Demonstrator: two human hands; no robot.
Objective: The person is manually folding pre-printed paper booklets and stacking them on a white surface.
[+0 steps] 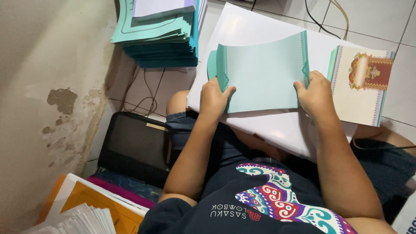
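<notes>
A pale teal card [264, 73] with lacy side flaps lies on a stack of large white sheets [247, 30] resting across my lap. My left hand [214, 97] pinches the card's lower left corner, thumb on top. The lower right edge of the card is gripped by my right hand [316, 95]. Both side flaps are bent upward. To the right lies a cream printed card [359, 84] with a red and gold ornament and a patterned border, close to my right hand.
A tall pile of teal cards [160, 37] stands on the tiled floor at the top left. A black mesh tray [134, 145] and orange and white papers [86, 208] sit at my left, beside a stained wall [47, 95]. Cables [143, 102] trail over the floor.
</notes>
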